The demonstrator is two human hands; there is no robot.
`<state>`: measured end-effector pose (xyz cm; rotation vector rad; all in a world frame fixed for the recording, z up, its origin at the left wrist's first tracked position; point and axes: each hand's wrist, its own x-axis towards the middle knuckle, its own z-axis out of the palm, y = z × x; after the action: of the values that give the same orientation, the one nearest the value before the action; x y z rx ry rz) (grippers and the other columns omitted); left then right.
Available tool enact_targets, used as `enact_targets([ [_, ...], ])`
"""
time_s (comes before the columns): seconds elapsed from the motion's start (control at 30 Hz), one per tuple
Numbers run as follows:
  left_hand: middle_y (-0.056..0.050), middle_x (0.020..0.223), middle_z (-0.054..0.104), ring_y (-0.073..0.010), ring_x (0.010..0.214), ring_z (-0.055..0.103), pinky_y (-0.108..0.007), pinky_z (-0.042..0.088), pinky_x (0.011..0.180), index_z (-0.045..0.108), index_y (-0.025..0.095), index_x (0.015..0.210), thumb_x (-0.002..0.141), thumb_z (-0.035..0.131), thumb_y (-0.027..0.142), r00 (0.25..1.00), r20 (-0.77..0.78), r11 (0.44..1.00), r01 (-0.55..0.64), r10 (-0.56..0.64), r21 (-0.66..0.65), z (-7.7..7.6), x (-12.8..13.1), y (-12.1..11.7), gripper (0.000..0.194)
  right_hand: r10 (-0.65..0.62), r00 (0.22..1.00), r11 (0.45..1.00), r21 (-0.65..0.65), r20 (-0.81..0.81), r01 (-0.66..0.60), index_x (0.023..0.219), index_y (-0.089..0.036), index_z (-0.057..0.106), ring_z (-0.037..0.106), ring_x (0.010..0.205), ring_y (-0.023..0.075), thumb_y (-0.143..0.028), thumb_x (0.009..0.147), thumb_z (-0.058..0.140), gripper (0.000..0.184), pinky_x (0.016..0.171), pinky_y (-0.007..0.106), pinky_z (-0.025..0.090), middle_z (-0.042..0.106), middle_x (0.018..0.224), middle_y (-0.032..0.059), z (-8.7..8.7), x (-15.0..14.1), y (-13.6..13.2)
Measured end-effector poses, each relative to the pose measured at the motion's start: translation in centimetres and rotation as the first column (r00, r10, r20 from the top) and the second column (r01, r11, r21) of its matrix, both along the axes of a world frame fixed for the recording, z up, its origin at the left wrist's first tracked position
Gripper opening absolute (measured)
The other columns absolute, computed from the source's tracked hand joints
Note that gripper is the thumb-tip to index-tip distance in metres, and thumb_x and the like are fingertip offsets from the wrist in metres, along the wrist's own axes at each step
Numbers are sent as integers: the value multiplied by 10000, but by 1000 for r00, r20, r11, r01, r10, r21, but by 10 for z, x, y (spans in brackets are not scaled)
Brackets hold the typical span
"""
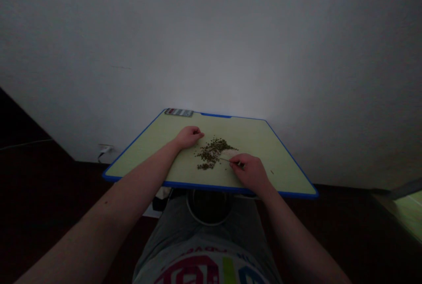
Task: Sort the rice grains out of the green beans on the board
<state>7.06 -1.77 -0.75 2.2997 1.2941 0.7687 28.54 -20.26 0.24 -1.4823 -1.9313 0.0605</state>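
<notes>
A heap of dried green-brown crumbled plant matter point(212, 153) lies on a pale green board with a blue rim point(250, 134). My left hand point(189, 137) rests on the board just left of the heap, its fingers curled over nothing visible. My right hand point(249, 172) pinches a thin pointed tool point(225, 159), whose tip reaches the heap's right edge. A pale scrap of paper point(232, 154) lies beside the tool, partly hidden by my right fingers. A few stray crumbs point(272, 172) sit farther right.
A flat striped packet point(178, 112) lies on the board's far edge. Under the near edge, a round bowl point(208, 207) sits between my legs. A wall socket with a plugged-in cable point(105, 148) is at the left, and a white wall rises behind.
</notes>
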Motion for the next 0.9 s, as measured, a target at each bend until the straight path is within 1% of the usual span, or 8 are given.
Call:
enact_targets([
  [0.2,15,545,522,-119,547,452,-248,326,529,588,168,648,702,482,483,1000,18,1000,-9,9,-12,0,0,0,337,73,997,997,-27,-16,-74,794,-203,673,608,728,157,-165,732,568,128,689,277,461,681,775,19,2,1,-10],
  [0.3,14,542,521,-117,543,451,-246,320,521,582,168,638,702,484,480,1000,14,1000,-2,2,-3,0,0,1,333,53,998,998,-19,-30,-53,793,-206,674,610,750,158,-175,743,563,125,703,280,461,683,785,19,2,5,-14],
  [0.43,3,550,536,-124,555,457,-249,313,520,596,167,654,702,483,484,1000,-3,1000,-9,9,8,-1,0,2,340,1,999,1000,-2,-42,-1,796,-214,680,616,763,170,-194,746,562,130,720,301,465,688,805,25,-2,6,-9],
  [0.6,1,560,544,-127,556,460,-251,316,525,606,166,673,706,474,489,1000,-9,1000,-16,16,-4,0,1,2,350,65,997,998,-14,-49,-66,809,-210,678,613,764,161,-176,738,569,135,722,287,463,686,799,20,-2,-3,-5],
  [0.77,7,561,537,-124,556,460,-251,322,530,591,171,649,701,485,479,1000,7,1000,-17,17,2,-1,1,2,330,112,992,993,-18,-62,-113,797,-209,672,610,748,154,-164,743,565,127,707,275,458,681,787,19,0,-9,-17],
  [0.9,13,553,516,-117,543,445,-248,319,525,575,167,632,695,487,485,1000,24,1000,0,0,3,0,0,1,335,124,989,991,-31,-85,-127,788,-213,667,610,749,150,-171,753,559,121,707,271,459,679,785,16,2,-8,-28],
])
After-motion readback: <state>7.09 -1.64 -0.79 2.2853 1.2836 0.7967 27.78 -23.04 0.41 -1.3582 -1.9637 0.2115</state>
